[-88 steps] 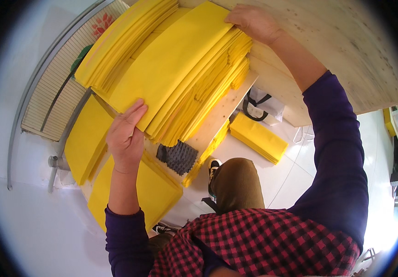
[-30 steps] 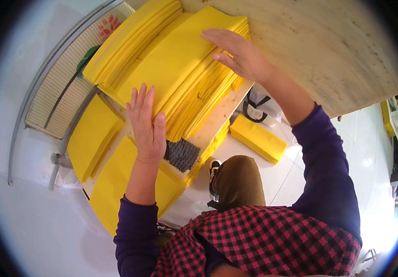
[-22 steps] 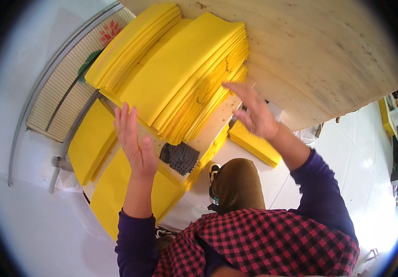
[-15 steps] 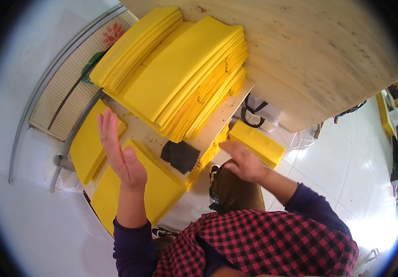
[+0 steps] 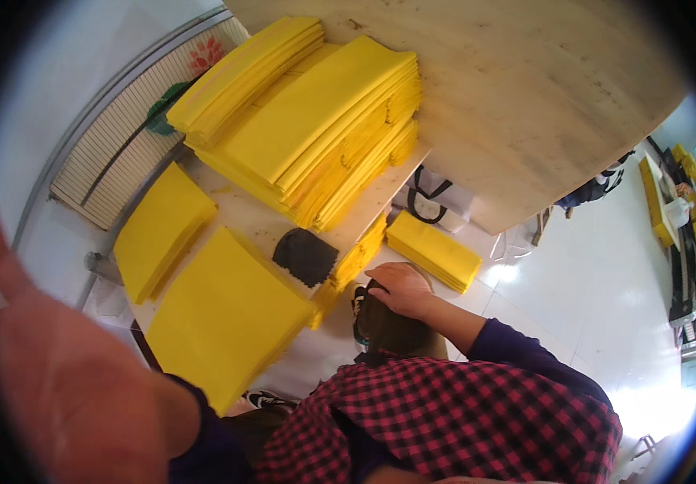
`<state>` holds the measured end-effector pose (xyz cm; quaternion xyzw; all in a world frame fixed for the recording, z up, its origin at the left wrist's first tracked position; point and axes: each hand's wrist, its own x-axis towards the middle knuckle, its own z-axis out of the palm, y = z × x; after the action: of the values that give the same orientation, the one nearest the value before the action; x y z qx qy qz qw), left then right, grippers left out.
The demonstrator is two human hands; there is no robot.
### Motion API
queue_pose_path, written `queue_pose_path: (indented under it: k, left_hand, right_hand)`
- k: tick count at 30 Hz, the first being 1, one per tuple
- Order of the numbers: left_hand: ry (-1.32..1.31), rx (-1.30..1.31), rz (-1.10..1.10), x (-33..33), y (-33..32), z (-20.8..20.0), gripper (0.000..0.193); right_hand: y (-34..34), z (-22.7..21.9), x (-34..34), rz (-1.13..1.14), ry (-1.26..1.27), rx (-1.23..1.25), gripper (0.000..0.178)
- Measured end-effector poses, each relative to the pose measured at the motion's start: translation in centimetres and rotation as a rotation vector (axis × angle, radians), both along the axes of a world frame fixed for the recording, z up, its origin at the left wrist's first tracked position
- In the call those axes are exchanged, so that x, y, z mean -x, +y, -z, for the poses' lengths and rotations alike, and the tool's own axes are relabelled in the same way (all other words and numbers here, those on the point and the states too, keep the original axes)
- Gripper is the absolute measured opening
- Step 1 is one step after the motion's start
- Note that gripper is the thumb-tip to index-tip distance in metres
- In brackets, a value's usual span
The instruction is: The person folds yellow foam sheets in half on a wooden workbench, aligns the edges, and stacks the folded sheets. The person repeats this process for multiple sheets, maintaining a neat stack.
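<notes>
My left hand [image 5: 73, 379] is raised close to the camera at the lower left, large and slightly blurred. Its palm shows, a finger points up, and nothing is in it. On my bent, brown-trousered knee [image 5: 396, 331] rests my right hand [image 5: 400, 289], its fingers laid over the knee and holding nothing. Beyond the left hand, a pile of flat yellow folded sheets [image 5: 223, 310] lies on the table. A smaller yellow pile [image 5: 162, 230] is to its left, and a dark grey cloth with a zigzag edge [image 5: 306, 256] to its right.
Tall stacks of yellow folded pieces [image 5: 319, 113] fill the far part of the table. A marble-patterned panel [image 5: 525, 97] rises at the right. More yellow folded pieces [image 5: 435, 250] lie beyond my knee, near a white bag with black handles [image 5: 441, 198].
My left hand has come from above the yellow piles toward the camera, at the lower left. My right hand has lowered onto my knee. The view has shifted slightly.
</notes>
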<state>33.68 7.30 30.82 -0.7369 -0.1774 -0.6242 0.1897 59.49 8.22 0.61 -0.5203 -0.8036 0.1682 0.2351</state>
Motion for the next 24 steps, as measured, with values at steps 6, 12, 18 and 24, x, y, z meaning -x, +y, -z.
queue_pose_path:
  k: [6,12,18,24]
  left_hand:
    - [-0.065,-0.003,0.118,1.0,-1.5,-0.1,0.057]
    - [-0.140,-0.015,0.202,2.3,-1.7,0.2,0.055]
    - [-0.174,-0.054,0.213,3.7,-1.5,0.3,0.053]
    - [-0.225,-0.062,0.247,5.0,-1.9,0.8,0.052]
  right_hand:
    - [-0.5,0.4,0.0,-0.007,-0.061,-0.015,0.037]
    - [0.3,1.0,0.8,-0.018,-0.055,-0.093,0.032]
    - [-0.2,1.6,1.5,0.054,-0.220,0.020,0.027]
    - [-0.3,2.4,0.9,0.026,-0.100,-0.052,0.026]
